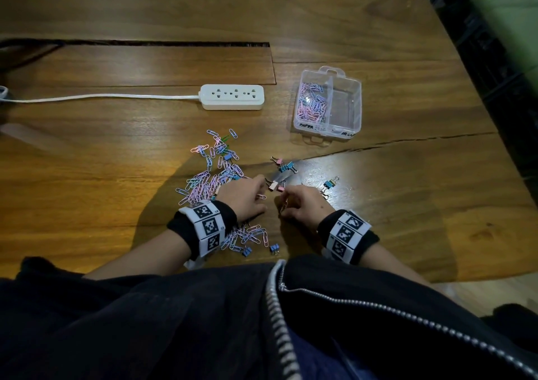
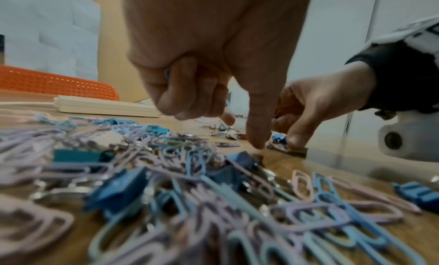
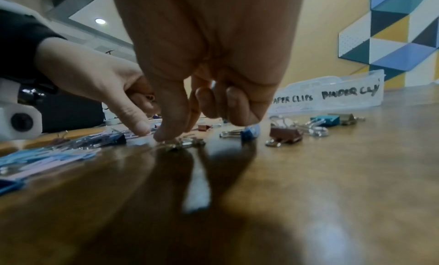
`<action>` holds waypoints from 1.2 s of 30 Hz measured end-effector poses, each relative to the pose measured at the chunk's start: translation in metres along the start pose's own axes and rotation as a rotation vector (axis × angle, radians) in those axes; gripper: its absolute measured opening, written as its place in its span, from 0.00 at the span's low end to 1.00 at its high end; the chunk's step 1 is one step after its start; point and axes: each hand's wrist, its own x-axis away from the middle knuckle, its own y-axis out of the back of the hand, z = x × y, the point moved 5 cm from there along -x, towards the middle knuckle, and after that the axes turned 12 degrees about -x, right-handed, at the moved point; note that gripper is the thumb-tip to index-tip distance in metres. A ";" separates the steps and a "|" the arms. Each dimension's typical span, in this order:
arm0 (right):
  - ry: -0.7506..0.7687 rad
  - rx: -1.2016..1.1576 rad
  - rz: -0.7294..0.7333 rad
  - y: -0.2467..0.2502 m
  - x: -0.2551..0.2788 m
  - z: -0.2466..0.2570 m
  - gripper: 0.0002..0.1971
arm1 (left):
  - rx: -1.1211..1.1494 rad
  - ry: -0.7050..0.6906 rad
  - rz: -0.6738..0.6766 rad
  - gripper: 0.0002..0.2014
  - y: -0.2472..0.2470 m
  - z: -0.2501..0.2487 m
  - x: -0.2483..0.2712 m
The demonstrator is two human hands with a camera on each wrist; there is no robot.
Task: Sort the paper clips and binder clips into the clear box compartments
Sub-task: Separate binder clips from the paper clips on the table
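A black zipped jacket [image 1: 203, 315] fills the near edge of the head view, and just beyond it a heap of pastel paper clips [image 1: 209, 181] is spread over the wooden table [image 1: 87, 175], with a few blue binder clips [image 2: 118, 192] mixed in.

The left hand [image 1: 243, 197] is held low at the heap's right edge, its fingers curled under and the thumb lowered to the wood; whether anything is gripped cannot be told. The right hand [image 1: 302, 205] is set just beside it, the fingers curled in and the thumb tip brought down on a small metal clip [image 3: 182, 143]; a firm pinch cannot be confirmed.

The step in hand is judged to be the gathering of binder clips, which lie loose between and beyond the hands [image 1: 286, 167]. In the clear box [image 1: 356, 103], well apart to the upper right, the left compartment is already loaded with paper clips, while the right one, marked for binder clips, appears bare. A secure pinch, a lift and a carry to that right compartment would be called for next.

The tabletop is glossy, dark-grained and cracked near the box. A white power strip [image 1: 233, 96] is laid behind the heap. An orange chair [image 2: 54, 83] and a geometric wall panel [image 3: 394, 29] are seen in the room.
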 end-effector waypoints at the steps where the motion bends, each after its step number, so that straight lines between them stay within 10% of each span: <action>1: -0.004 0.041 0.026 0.000 -0.001 -0.001 0.15 | -0.016 -0.016 -0.038 0.15 0.003 -0.001 0.000; 14: 0.078 0.266 0.038 -0.002 -0.002 -0.001 0.14 | -0.134 -0.050 0.038 0.12 0.001 -0.004 -0.009; 22: 0.124 0.261 0.102 -0.012 -0.006 -0.002 0.08 | 1.342 0.100 0.399 0.03 -0.008 -0.002 0.005; 27: 0.022 -0.041 0.048 -0.006 -0.008 -0.004 0.06 | 1.519 0.058 0.423 0.02 -0.009 -0.007 0.012; 36: -0.186 -0.964 0.148 -0.003 -0.001 -0.019 0.17 | -0.046 -0.194 0.222 0.17 -0.015 -0.006 0.020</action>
